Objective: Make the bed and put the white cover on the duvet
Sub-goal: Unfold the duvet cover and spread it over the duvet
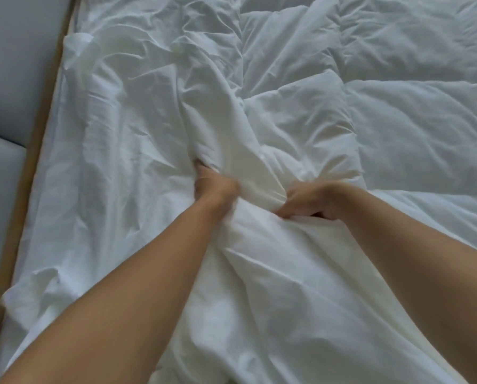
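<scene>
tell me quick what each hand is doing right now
Left hand: closed, gripping a bunched fold of the white cover.
Right hand: closed, fingers curled into the same cover beside the duvet.

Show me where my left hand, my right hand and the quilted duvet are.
left hand (213, 189), head view, on the back of the hand gripping the cover.
right hand (312, 199), head view, on the knuckles clutching the fabric.
quilted duvet (414, 120), head view, on a puffy panel at the right.

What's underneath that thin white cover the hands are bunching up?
The white cover lies over the bed; to its right the quilted duvet shows uncovered. Both the left hand and right hand grip folds. What lies directly beneath the cover is hidden.
</scene>
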`<state>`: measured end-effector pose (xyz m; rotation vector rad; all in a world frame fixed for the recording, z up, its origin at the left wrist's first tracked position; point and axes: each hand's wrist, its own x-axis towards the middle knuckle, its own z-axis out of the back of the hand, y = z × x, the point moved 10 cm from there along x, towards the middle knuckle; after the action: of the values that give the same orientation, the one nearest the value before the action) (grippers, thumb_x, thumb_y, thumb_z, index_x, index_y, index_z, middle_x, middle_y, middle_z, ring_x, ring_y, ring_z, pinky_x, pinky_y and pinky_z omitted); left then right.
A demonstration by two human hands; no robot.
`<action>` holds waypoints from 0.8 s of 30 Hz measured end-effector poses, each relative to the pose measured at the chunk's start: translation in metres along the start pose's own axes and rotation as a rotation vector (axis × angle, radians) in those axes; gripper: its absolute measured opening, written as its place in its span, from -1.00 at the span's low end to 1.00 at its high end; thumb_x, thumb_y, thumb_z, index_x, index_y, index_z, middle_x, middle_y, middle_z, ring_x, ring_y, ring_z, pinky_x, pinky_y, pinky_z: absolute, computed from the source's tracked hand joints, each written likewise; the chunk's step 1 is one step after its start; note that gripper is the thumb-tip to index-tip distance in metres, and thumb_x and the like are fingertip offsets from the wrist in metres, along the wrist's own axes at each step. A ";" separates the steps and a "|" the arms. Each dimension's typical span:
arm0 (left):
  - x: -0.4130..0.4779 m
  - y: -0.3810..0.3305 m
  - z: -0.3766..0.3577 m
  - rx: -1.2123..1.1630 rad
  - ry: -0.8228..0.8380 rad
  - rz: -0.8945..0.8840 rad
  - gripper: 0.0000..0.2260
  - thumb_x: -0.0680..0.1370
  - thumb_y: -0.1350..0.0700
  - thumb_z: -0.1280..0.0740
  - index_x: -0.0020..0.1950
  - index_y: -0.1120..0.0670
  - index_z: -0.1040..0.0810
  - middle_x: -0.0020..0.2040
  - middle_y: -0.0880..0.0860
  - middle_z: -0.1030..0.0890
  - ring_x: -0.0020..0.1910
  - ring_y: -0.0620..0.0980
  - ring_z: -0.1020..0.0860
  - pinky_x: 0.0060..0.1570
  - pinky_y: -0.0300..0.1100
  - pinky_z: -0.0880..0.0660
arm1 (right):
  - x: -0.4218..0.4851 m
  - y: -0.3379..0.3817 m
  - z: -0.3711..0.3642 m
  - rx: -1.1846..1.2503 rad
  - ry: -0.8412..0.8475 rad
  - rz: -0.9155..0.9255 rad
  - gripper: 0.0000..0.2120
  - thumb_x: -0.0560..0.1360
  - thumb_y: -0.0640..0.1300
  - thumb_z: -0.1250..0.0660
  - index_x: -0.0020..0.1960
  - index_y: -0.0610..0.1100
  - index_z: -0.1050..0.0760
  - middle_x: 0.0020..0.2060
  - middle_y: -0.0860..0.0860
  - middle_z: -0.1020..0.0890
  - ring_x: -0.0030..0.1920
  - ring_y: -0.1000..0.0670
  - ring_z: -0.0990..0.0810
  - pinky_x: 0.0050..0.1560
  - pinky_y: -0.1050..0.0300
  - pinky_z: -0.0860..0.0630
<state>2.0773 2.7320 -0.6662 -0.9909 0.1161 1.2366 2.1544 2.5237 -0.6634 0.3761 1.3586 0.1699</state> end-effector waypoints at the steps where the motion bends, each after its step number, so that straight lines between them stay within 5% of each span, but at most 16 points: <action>1: 0.002 0.005 0.011 -0.019 -0.029 -0.001 -0.13 0.40 0.16 -0.44 0.63 0.02 -0.09 0.49 0.11 -0.41 0.36 0.14 -0.48 0.27 -0.22 -0.47 | 0.001 0.001 0.011 0.051 -0.100 0.044 -0.60 0.43 0.07 -0.54 0.14 -0.15 -0.59 -0.05 -0.09 -0.68 -0.07 -0.13 -0.70 0.02 -0.04 -0.66; 3: 0.004 0.010 0.029 -0.057 -0.079 0.006 -0.27 0.40 0.18 -0.40 0.55 0.02 -0.25 0.38 0.04 -0.49 0.25 0.14 -0.52 0.05 -0.20 -0.61 | -0.008 0.008 0.047 0.149 -0.425 0.174 -0.65 0.44 0.14 -0.52 -0.01 -0.12 -0.60 -0.19 -0.01 -0.61 -0.14 -0.05 -0.62 -0.17 0.17 -0.53; 5: 0.002 0.006 0.038 -0.011 -0.131 -0.003 -0.37 0.46 0.17 -0.36 0.50 0.05 -0.25 0.35 0.11 -0.50 0.26 0.19 -0.52 0.17 -0.09 -0.55 | -0.024 0.008 0.071 0.119 -0.696 0.260 -0.65 0.43 0.16 -0.51 -0.17 -0.13 -0.58 -0.30 0.01 -0.57 -0.18 -0.06 -0.58 -0.28 0.12 -0.40; 7: -0.010 0.002 0.039 0.022 -0.186 -0.007 -0.42 0.49 0.11 -0.34 0.47 0.11 -0.24 0.36 0.17 -0.49 0.31 0.23 -0.50 0.27 -0.04 -0.46 | -0.019 0.000 0.050 0.177 -0.485 0.278 -0.52 0.34 0.29 -0.54 0.00 -0.09 -0.62 -0.17 0.00 -0.66 -0.09 -0.03 -0.65 -0.14 0.15 -0.53; 9: -0.027 0.008 0.029 -0.025 -0.172 0.040 -0.30 0.42 -0.03 -0.42 0.45 0.15 -0.20 0.37 0.20 -0.46 0.35 0.25 -0.47 0.32 0.03 -0.43 | -0.021 -0.019 -0.010 0.250 0.002 0.153 -0.30 0.23 0.31 -0.60 0.23 -0.04 -0.58 0.03 -0.03 -0.73 0.04 -0.05 -0.71 0.14 0.01 -0.62; 11: -0.047 0.023 0.013 -0.050 -0.103 0.096 -0.05 0.29 -0.17 -0.53 0.49 0.16 -0.13 0.42 0.20 -0.42 0.40 0.23 -0.42 0.38 0.08 -0.40 | -0.032 -0.028 -0.055 0.208 0.251 0.141 -0.40 0.28 0.16 -0.61 0.23 -0.07 -0.59 0.01 -0.02 -0.74 0.06 -0.06 -0.72 0.18 -0.05 -0.61; 14: -0.073 0.040 -0.002 -0.080 0.007 0.112 0.10 0.16 -0.22 -0.60 0.50 0.15 -0.13 0.42 0.16 -0.42 0.39 0.19 -0.44 0.37 0.09 -0.42 | -0.034 -0.028 -0.079 0.307 0.208 0.206 -0.51 0.29 0.03 -0.66 0.16 -0.06 -0.63 0.00 -0.02 -0.74 0.07 -0.09 -0.71 0.21 -0.11 -0.60; 17: -0.083 0.062 -0.002 -0.265 0.075 0.173 -0.05 0.05 -0.17 -0.61 0.34 0.12 -0.34 0.25 0.06 -0.57 0.16 0.10 -0.61 0.17 0.07 -0.60 | -0.041 -0.028 -0.096 0.577 0.362 0.207 -0.57 0.38 -0.11 -0.56 0.23 -0.12 -0.62 0.10 -0.14 -0.70 0.12 -0.16 -0.68 0.27 -0.11 -0.53; 20: -0.091 0.073 0.015 -0.183 0.005 0.148 -0.14 0.24 -0.29 -0.55 0.39 0.14 -0.42 0.27 0.08 -0.60 0.19 0.11 -0.62 0.21 0.03 -0.58 | -0.058 -0.032 -0.118 0.420 0.498 0.100 -0.65 0.46 -0.07 -0.51 0.20 -0.14 -0.62 0.06 -0.14 -0.72 0.08 -0.14 -0.70 0.25 -0.08 -0.57; 22: -0.095 0.074 0.032 -0.045 -0.096 0.106 -0.11 0.36 -0.44 -0.39 0.44 0.18 -0.40 0.33 0.13 -0.57 0.27 0.17 -0.57 0.26 0.00 -0.51 | -0.055 -0.032 -0.128 0.240 0.429 0.079 -0.69 0.50 -0.10 -0.50 0.20 -0.16 -0.58 -0.02 -0.10 -0.74 -0.01 -0.09 -0.73 0.10 -0.04 -0.65; 24: -0.102 0.067 0.045 0.041 -0.145 0.018 -0.40 0.58 -0.31 -0.25 0.29 0.20 -0.47 0.20 0.19 -0.59 0.23 0.26 -0.55 0.13 -0.02 -0.46 | -0.048 -0.029 -0.134 0.205 0.289 0.080 -0.60 0.48 -0.18 -0.51 0.27 -0.16 -0.49 0.03 -0.13 -0.70 0.00 -0.13 -0.71 0.04 -0.11 -0.67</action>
<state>1.9643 2.6876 -0.6194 -0.8642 0.0369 1.3131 2.0112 2.5029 -0.6515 0.5960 1.6527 0.1560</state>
